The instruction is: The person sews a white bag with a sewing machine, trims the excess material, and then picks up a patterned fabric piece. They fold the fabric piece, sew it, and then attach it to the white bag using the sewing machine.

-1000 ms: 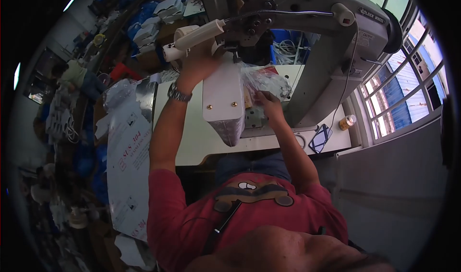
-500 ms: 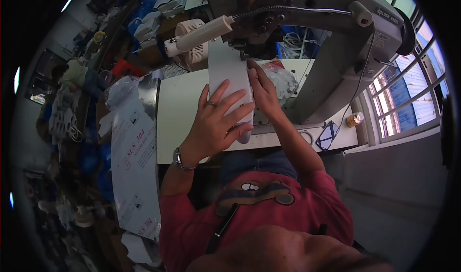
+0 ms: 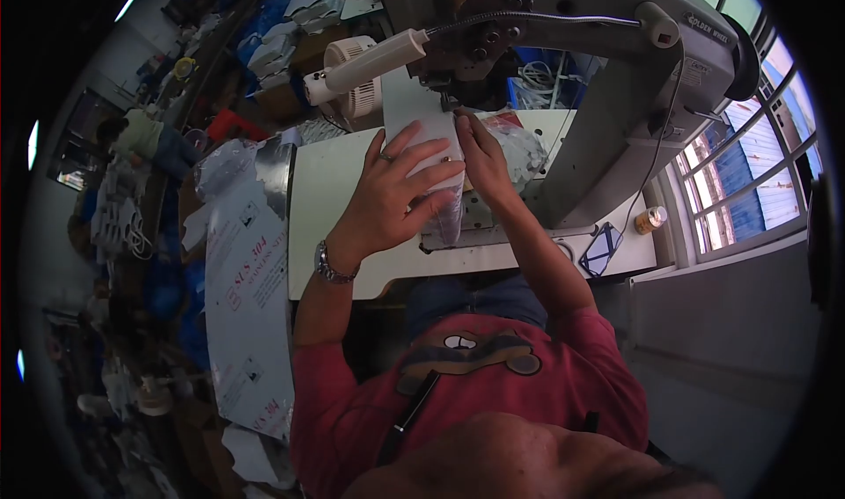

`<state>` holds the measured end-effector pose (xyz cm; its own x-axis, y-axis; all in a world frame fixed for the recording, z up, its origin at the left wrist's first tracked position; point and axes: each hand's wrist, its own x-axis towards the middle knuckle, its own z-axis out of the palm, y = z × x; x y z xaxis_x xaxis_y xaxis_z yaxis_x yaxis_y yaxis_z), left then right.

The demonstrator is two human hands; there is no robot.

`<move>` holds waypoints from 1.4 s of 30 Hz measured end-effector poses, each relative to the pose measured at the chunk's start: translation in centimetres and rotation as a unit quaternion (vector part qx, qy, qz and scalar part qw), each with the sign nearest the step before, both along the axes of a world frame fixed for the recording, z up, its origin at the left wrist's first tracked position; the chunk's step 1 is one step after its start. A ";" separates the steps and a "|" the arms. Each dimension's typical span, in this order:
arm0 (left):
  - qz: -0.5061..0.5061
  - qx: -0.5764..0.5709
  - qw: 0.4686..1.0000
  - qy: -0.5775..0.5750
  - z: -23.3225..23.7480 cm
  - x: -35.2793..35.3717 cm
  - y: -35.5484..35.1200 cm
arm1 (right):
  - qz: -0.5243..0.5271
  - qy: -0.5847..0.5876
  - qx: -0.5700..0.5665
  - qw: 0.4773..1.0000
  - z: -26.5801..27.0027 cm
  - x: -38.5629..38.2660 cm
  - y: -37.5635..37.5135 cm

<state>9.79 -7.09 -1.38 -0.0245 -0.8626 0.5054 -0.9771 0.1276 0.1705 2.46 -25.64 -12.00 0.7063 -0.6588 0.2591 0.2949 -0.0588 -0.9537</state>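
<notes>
A long whitish piece lies under the head of a grey sewing machine, close to its needle area. Spread over the piece's near part is my left hand, fingers apart and palm down, with a ring and a wristwatch. Along the piece's right edge rests my right hand, its fingers extended and close together, the fingertips near the presser foot. The underside of the piece is hidden.
A white lamp hangs over the table. Clear plastic wrap lies behind my right hand. A phone and a can are at the right. A film-covered metal sheet stands left. Another person is far left.
The whitish piece has moved slightly toward the machine, its near end swinging a little. My left hand has shifted up and left on it; my right hand has barely moved.
</notes>
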 end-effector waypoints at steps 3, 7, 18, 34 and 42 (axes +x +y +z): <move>-0.009 -0.003 1.000 0.017 0.3 0.3 -0.1 | -0.026 0.010 -0.015 1.000 -0.2 -0.5 0.2; -0.051 -0.039 0.998 0.027 -0.4 0.6 -0.1 | -0.073 0.024 0.000 0.997 -8.2 -2.3 0.7; -0.062 -0.095 0.993 0.025 -1.2 2.0 -1.7 | 0.155 0.069 0.455 0.874 -11.9 -5.6 4.5; -0.042 -0.142 0.989 0.026 -2.2 5.1 -4.8 | 0.122 0.054 0.423 0.896 -14.1 -2.0 1.2; -0.002 -0.153 0.987 0.044 -2.7 5.2 -5.8 | 0.080 0.055 0.432 0.897 -14.0 -1.9 1.1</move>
<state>15.02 -12.89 -4.10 0.0274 -0.6696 0.7423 -0.9595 0.1906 0.2074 0.58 -24.52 -25.97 0.7998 -0.4678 -0.3760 0.1354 0.7510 -0.6463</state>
